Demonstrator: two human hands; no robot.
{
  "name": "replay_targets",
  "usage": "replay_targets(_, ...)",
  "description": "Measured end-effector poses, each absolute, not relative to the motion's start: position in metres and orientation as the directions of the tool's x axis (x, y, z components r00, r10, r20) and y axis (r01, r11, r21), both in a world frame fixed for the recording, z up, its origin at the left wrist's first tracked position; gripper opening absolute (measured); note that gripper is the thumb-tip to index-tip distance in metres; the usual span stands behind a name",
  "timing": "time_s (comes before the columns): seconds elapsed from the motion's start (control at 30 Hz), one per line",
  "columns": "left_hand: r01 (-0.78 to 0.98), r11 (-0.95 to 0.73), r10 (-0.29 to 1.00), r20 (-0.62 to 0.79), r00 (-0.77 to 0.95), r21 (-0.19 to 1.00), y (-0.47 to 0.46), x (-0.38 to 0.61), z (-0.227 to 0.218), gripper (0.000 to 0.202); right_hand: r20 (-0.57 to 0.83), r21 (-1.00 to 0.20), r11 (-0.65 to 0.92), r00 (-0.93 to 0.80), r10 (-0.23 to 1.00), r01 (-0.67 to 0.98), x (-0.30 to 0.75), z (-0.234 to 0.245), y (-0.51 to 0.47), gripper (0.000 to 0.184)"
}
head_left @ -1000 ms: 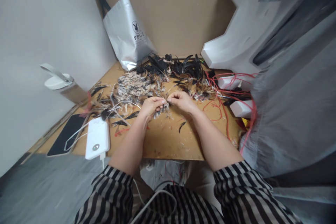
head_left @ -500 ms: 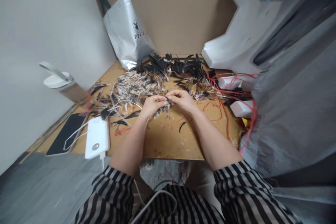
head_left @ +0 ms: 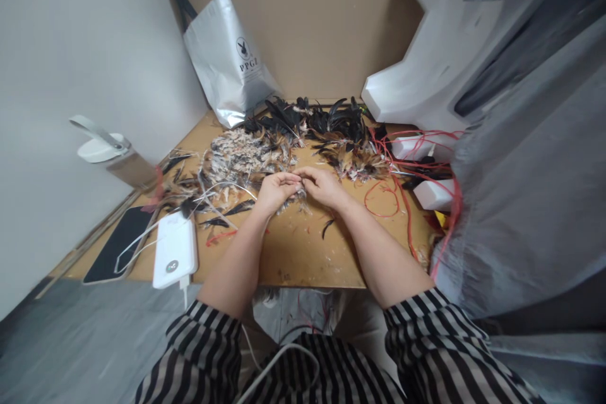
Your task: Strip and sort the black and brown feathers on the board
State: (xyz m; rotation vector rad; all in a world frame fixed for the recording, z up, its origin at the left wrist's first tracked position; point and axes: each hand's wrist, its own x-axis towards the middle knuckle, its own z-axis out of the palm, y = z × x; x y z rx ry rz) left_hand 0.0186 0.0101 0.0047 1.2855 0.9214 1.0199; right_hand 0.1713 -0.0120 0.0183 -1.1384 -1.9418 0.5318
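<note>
My left hand (head_left: 277, 193) and my right hand (head_left: 324, 188) meet over the middle of the table, fingertips nearly touching. Both are closed in a pinch on a small feather (head_left: 302, 190), whose greyish fluff shows just below the fingertips; most of it is hidden. Behind my left hand spreads a heap of fluffy grey-brown feathers (head_left: 239, 154). Long black feathers (head_left: 338, 121) lie in a row at the back. Brown feathers (head_left: 358, 161) form another pile beyond my right hand. One dark curved feather (head_left: 327, 227) rests near my right wrist.
On the left are a white power bank (head_left: 175, 249) with cables, a phone (head_left: 113, 245) and a lidded cup (head_left: 116, 158). A silver bag (head_left: 230, 63) leans at the back. Red cords (head_left: 407, 214) tangle around white blocks (head_left: 433, 194) on the right, beside a grey cloth (head_left: 530, 202).
My right hand has shifted slightly left and down, its fingers curling closer against my left fingertips. The left hand stays almost in place, and the view has moved slightly.
</note>
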Motion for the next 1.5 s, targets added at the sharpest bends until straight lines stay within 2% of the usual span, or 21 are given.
replay_targets(0.23,-0.062,-0.049,0.962,0.064,0.264,0.997,0.007,0.021,0.007,0.028,0.39,-0.741,0.466,-0.255,0.885,0.483,0.172,0.009,-0.006,0.035)
replay_targets(0.43,0.098,-0.25,0.954,0.227,0.196,0.963,0.012,0.021,0.0,0.013,0.359,-0.744,0.423,-0.224,0.906,0.517,0.171,0.005,-0.004,0.025)
replay_targets(0.57,0.272,-0.406,0.91,0.36,0.204,0.872,0.016,0.017,-0.007,0.013,0.347,-0.739,0.406,-0.213,0.913,0.538,0.171,0.005,-0.005,0.023)
replay_targets(0.7,0.445,-0.524,0.851,0.462,0.248,0.726,0.016,0.013,-0.009,0.01,0.348,-0.76,0.399,-0.198,0.916,0.513,0.17,0.001,-0.002,0.022)
replay_targets(0.87,0.566,-0.596,0.797,0.504,0.333,0.57,0.012,0.011,-0.005,0.014,0.31,-0.828,0.343,-0.149,0.939,0.443,0.17,-0.009,0.005,0.023)
replay_targets(1.07,0.554,-0.631,0.769,0.534,0.353,0.542,0.01,0.012,-0.003,0.015,0.181,-0.94,0.226,-0.187,0.966,0.254,0.172,-0.015,0.01,0.022)
replay_targets(1.27,0.484,-0.677,0.734,0.547,0.402,0.554,0.008,0.012,0.0,0.017,0.026,-0.995,0.047,-0.213,0.977,0.093,0.175,-0.008,0.005,0.023)
replay_targets(1.37,0.456,-0.664,0.748,0.535,0.393,0.593,0.006,0.013,0.002,0.016,-0.005,-0.996,0.012,-0.2,0.98,0.085,0.176,-0.004,0.002,0.025)
replay_targets(1.5,0.426,-0.645,0.764,0.529,0.37,0.634,0.006,0.013,0.002,0.014,0.032,-0.983,0.069,-0.208,0.978,0.171,0.177,-0.001,0.001,0.02)
